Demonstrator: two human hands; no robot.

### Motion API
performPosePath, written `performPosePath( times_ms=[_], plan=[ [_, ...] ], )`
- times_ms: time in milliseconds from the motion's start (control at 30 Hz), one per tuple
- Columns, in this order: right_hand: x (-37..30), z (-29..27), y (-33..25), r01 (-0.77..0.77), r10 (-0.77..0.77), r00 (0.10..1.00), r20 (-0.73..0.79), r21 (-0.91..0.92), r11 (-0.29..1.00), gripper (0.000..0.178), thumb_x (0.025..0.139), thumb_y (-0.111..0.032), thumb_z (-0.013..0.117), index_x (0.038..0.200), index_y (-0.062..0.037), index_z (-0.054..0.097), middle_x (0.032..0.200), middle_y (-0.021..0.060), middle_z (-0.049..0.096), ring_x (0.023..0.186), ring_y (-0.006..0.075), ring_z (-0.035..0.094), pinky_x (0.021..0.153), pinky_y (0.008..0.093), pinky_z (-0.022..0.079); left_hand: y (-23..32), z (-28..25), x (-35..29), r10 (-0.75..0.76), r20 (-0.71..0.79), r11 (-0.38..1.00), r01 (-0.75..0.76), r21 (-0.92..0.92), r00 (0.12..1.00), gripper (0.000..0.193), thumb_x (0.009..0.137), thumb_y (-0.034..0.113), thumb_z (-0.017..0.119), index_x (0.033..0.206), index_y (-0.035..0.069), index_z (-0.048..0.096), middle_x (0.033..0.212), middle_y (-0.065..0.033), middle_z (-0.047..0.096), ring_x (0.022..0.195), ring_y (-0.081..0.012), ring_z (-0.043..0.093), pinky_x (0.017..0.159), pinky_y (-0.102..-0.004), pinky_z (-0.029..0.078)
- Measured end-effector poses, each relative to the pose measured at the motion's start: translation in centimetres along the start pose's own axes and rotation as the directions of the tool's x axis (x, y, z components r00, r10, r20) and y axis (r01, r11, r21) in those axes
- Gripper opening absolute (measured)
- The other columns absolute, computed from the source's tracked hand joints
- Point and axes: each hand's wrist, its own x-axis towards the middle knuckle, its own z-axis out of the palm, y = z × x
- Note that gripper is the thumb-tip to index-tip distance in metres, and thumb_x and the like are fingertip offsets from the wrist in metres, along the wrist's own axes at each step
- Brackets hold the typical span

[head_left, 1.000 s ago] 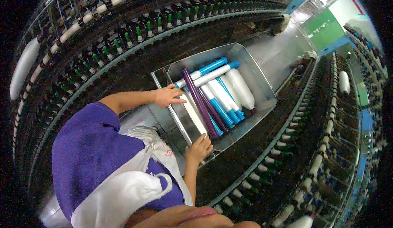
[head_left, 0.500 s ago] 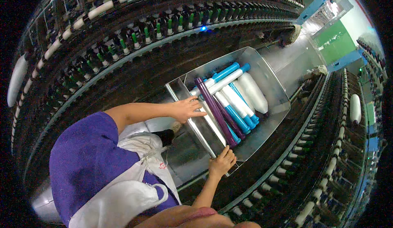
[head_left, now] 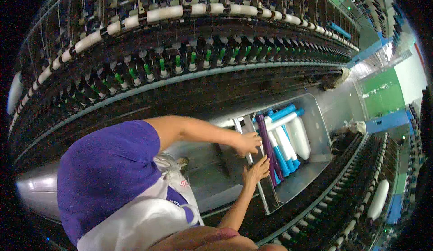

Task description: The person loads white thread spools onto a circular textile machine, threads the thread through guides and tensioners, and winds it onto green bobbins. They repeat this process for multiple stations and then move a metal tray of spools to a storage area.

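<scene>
A metal bin cart (head_left: pixel 325 129) with a silver handle bar (head_left: pixel 260 191) stands in front of me. My left hand (head_left: pixel 248 143) is over the bar at the cart's near end, its fingers curled. Close beside it, my right hand (head_left: pixel 257 170) is at the bin's near edge with its fingers bent together. Whatever is between their fingers is hidden. Just past the hands lie purple tubes (head_left: pixel 266 145). Beyond these are blue tubes (head_left: pixel 283 112), white-wound bobbins with blue ends (head_left: pixel 283 143) and a fat white roving bobbin (head_left: pixel 299 138).
On the left runs a spinning frame with green-topped spindles (head_left: pixel 178 61) and white rollers (head_left: pixel 164 14). Another row of spindles (head_left: pixel 311 217) lines the right side, where a white bobbin (head_left: pixel 379 200) hangs. Grey floor (head_left: pixel 338 109) and a green panel (head_left: pixel 383 91) lie ahead.
My right hand has moved along the near edge toward my left hand, so the two are close together. The left fingers have curled in. The view has shifted, with the cart appearing lower and farther right.
</scene>
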Motion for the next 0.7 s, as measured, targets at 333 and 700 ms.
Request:
performPosePath(
  times_ms=[333, 700],
  plan=[
    [6.4, 3.4, -6.9, -0.139, -0.006, 0.96, -0.28, -0.497, 0.857, 0.055, 0.09, -0.013, 0.05, 0.142, -0.0145, 0.035, 0.126, 0.013, 0.048, 0.117, 0.0283, 0.047, 0.092, 0.0432, 0.036, -28.8, -42.1, -29.6, -0.218, -0.72, 0.502, 0.708, 0.496, 0.659, 0.027, 0.077, 0.011, 0.062, 0.103, 0.005, 0.066, 0.094, -0.0161, 0.063, 0.089, -0.0344, 0.06, 0.077, -0.043, 0.05],
    [18.0, 7.3, -12.4, -0.272, 0.138, 0.932, -0.335, -0.397, 0.877, 0.052, 0.092, -0.008, 0.049, 0.142, -0.0133, 0.034, 0.124, 0.0129, 0.048, 0.112, 0.0302, 0.05, 0.084, 0.0413, 0.047, -44.0, -62.4, -38.5, -0.952, -0.222, -0.112, 0.429, 0.896, 0.213, 0.018, 0.094, 0.019, 0.055, 0.102, 0.007, 0.066, 0.102, -0.0097, 0.063, 0.092, -0.0263, 0.058, 0.078, -0.0463, 0.044]
  ],
)
